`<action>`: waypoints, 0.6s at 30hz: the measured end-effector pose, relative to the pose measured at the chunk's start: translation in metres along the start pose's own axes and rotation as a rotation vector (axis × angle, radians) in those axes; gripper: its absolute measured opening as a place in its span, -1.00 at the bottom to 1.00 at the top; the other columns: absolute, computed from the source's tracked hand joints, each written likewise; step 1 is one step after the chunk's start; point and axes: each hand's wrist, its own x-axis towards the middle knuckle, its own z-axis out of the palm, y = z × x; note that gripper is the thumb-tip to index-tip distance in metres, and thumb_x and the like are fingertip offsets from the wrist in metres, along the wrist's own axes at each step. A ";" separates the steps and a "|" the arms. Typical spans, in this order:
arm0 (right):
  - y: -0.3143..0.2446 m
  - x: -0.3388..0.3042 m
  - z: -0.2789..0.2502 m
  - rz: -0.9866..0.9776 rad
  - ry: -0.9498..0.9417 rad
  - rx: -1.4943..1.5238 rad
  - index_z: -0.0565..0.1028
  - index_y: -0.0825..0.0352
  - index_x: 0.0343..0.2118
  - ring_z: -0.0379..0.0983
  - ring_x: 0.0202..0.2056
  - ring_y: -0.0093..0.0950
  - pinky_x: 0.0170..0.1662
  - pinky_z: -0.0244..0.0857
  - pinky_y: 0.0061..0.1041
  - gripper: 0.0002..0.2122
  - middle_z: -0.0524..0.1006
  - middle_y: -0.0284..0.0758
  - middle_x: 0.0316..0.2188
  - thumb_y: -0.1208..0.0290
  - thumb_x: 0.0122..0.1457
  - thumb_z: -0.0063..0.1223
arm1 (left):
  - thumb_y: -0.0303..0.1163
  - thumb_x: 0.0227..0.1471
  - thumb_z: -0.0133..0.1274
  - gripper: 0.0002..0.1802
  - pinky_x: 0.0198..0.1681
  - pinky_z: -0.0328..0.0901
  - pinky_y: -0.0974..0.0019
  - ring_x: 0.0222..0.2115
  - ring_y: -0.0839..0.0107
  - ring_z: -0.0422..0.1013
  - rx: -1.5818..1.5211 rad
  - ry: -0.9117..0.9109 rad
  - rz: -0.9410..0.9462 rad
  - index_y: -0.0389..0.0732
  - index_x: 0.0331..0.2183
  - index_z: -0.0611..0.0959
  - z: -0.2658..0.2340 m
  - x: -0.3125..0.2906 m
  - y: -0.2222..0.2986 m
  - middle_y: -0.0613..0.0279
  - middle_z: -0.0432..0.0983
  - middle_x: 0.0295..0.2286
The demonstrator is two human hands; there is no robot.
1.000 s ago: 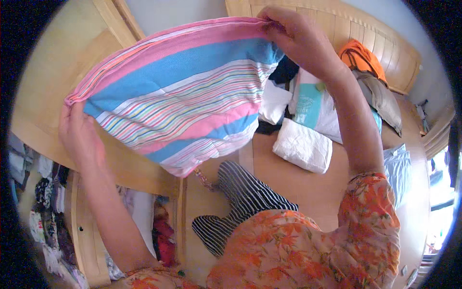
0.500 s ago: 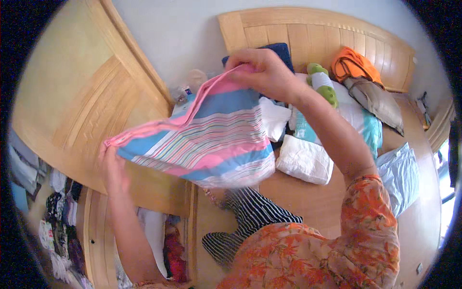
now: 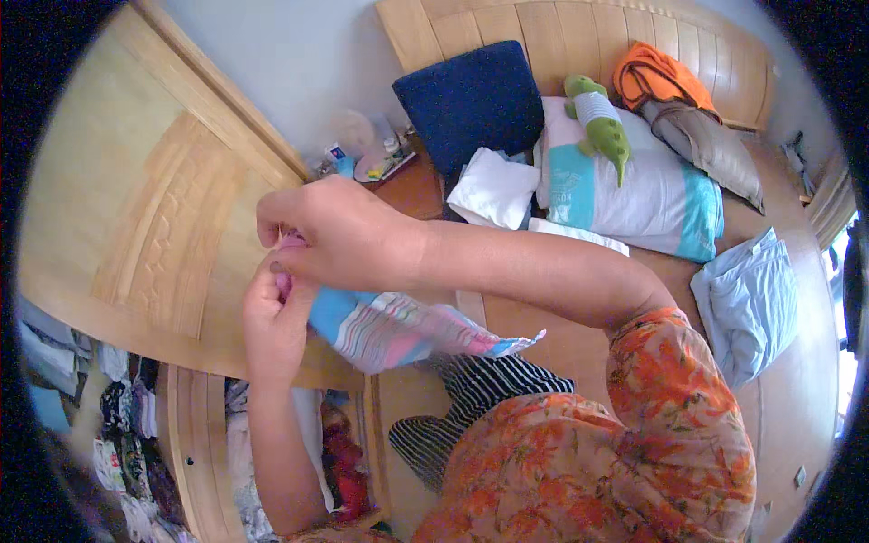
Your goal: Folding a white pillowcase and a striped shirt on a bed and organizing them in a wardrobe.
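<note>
Striped cloth [image 3: 385, 333] hangs, mid-fold I'd guess, pinched by closed left hand [image 3: 273, 328] and right hand [image 3: 344, 226], its edges wanting matching.

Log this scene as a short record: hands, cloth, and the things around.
Left hand: closed on the gathered pink edge of the striped cloth
Right hand: closed on the same edge, close to the other hand
Cloth state: bunched at the hands, the rest hanging loose toward picture right
Toy: green, lying on the white-and-teal bundle
Near the headboard: navy cushion, orange cloth, grey pillow
Picture right: pale blue garment, folded
</note>
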 end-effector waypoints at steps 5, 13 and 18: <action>0.028 -0.059 0.032 0.180 0.055 0.678 0.36 0.37 -0.19 0.37 -0.21 -0.64 -0.21 0.33 -0.53 -0.71 0.43 -0.35 -0.30 0.57 0.02 0.17 | -0.34 0.18 0.00 -0.79 -0.29 0.25 0.52 -0.39 0.66 0.32 -0.029 0.205 0.123 -0.30 -0.23 0.57 -0.008 -0.001 -0.002 0.39 0.47 -0.41; 0.050 -0.160 0.054 -0.019 0.304 0.215 0.39 0.32 -0.19 0.43 -0.20 -0.21 -0.13 0.33 -0.34 -0.75 0.45 -0.18 -0.26 0.50 0.04 0.13 | -0.35 0.18 0.01 -0.82 -0.22 0.24 0.50 -0.35 0.62 0.34 0.045 0.238 0.280 -0.27 -0.30 0.57 -0.021 0.007 0.002 0.37 0.49 -0.39; 0.056 -0.163 0.058 -0.137 0.196 -0.073 0.37 0.27 0.02 0.47 -0.24 -0.18 -0.22 0.40 -0.32 -0.57 0.46 -0.21 -0.23 0.50 0.03 0.10 | -0.37 0.17 0.01 -0.85 -0.21 0.25 0.48 -0.35 0.60 0.35 -0.015 0.361 0.242 -0.27 -0.33 0.56 -0.037 0.007 0.001 0.34 0.49 -0.38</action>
